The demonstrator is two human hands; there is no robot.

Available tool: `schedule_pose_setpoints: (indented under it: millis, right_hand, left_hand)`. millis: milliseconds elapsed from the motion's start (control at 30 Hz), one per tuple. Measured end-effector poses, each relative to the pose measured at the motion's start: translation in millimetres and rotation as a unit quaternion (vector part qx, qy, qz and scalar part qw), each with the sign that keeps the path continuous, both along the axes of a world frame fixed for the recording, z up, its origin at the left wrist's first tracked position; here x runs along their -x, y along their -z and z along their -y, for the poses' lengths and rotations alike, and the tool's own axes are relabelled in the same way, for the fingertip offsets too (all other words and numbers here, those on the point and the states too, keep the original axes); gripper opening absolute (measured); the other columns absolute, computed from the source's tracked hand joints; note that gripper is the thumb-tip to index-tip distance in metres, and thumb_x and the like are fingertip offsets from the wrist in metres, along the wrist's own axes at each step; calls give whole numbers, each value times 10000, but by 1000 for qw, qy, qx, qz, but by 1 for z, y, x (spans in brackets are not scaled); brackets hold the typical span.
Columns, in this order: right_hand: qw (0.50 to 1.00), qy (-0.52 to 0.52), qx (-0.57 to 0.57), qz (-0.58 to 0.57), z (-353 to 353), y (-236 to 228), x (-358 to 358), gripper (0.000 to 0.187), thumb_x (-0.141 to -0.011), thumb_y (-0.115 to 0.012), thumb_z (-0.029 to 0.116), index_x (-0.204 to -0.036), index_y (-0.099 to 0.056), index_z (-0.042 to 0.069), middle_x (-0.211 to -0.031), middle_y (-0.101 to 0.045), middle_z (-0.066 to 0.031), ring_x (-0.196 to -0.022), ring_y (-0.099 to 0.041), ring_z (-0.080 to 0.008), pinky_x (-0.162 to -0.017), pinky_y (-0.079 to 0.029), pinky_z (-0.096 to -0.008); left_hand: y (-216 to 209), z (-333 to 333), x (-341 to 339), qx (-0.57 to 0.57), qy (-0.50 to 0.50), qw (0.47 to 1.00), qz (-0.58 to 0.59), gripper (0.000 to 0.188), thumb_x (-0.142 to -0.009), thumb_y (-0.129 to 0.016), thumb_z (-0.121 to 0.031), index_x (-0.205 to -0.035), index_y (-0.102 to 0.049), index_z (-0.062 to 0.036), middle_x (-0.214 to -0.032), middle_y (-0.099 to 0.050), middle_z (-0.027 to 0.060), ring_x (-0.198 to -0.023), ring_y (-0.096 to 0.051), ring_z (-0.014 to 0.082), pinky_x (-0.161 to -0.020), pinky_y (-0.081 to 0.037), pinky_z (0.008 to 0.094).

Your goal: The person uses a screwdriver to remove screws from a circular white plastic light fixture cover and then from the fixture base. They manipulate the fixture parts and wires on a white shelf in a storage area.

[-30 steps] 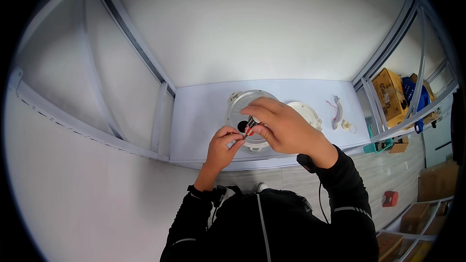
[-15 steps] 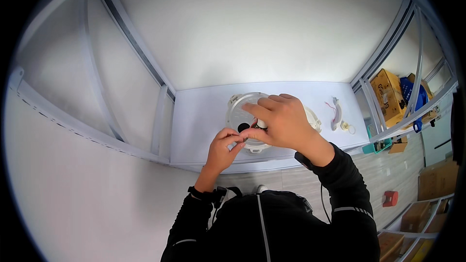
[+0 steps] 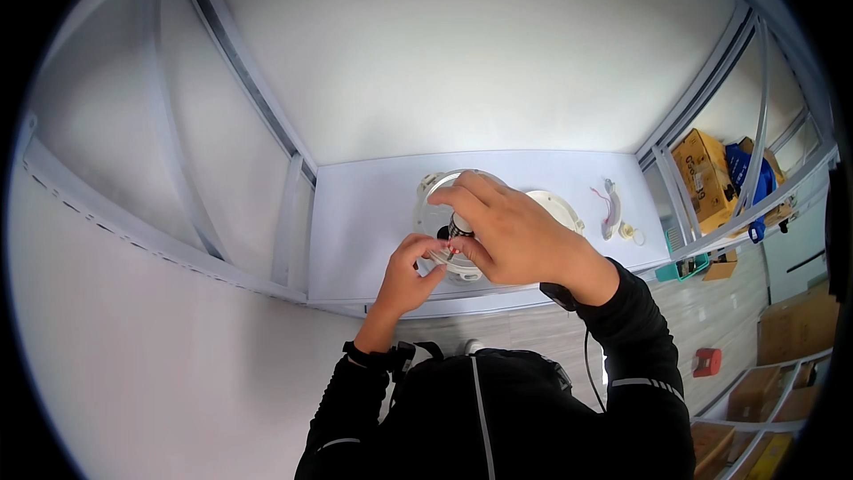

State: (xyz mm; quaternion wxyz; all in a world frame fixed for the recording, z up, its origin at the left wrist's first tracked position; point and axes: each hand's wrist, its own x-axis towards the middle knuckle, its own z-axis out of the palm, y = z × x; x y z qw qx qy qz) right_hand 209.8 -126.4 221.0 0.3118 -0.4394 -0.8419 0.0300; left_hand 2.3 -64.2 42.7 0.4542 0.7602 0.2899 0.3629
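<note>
Right hand (image 3: 520, 236) grips the dark tool (image 3: 460, 225), likely light, stiff, best held by its thick end; left hand (image 3: 409, 276), hold unclear, is just beside its lower end, above the housing (image 3: 429, 206).

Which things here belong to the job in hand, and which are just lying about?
Likely the job: dark cylinder in the right hand; round, white-rimmed piece beneath; white disc; curved white piece.

Seemingly lying about: cardboard box; blue bundle; red object.

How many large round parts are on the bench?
2: the pale housing and, right of it, the white disc, both partly covered by the right hand. More could be hidden.
</note>
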Motion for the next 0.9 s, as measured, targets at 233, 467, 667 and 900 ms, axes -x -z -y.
schedule_pose_setpoints:
  millis: [233, 467, 667, 900]
  right_hand:
    - [970, 104, 16, 220, 0, -11, 4, 535, -904, -773, 529, -1207, -679, 98, -774, -618, -3, -691, -639, -257, -628, -516, -382]
    - [999, 24, 18, 34, 8, -19, 6, 340, -908, -767, 260, -1162, -646, 71, -1026, -614, -94, -902, -642, -318, -727, -530, -410]
    - [999, -12, 24, 28, 5, -11, 9, 323, -903, -787, 249, -1139, -644, 80, -984, -614, -86, -882, -650, -321, -721, -531, -423]
    - [978, 97, 49, 178, 7, -15, 9, 408, -934, -754, 433, -1127, -649, 88, -907, -622, -65, -764, -654, -298, -624, -494, -403]
  left_hand:
    - [-15, 5, 2, -32, 14, 999, -31, 676, -789, -867, -102, -1432, -660, -96, -1096, -666, 69, -1018, -631, 240, -903, -543, 371]
    - [0, 2, 0, -69, -25, 996, -54, 537, -783, -909, -145, -1295, -748, -121, -1071, -676, 64, -953, -659, 252, -838, -564, 352]
    - [11, 4, -4, -142, -68, 985, -68, 317, -778, -938, -211, -1051, -809, -113, -1044, -608, 53, -818, -650, 235, -727, -564, 354]
    - [10, -1, -2, -100, -39, 993, -54, 325, -798, -940, -276, -1046, -817, -104, -1020, -559, 47, -781, -586, 204, -698, -531, 341]
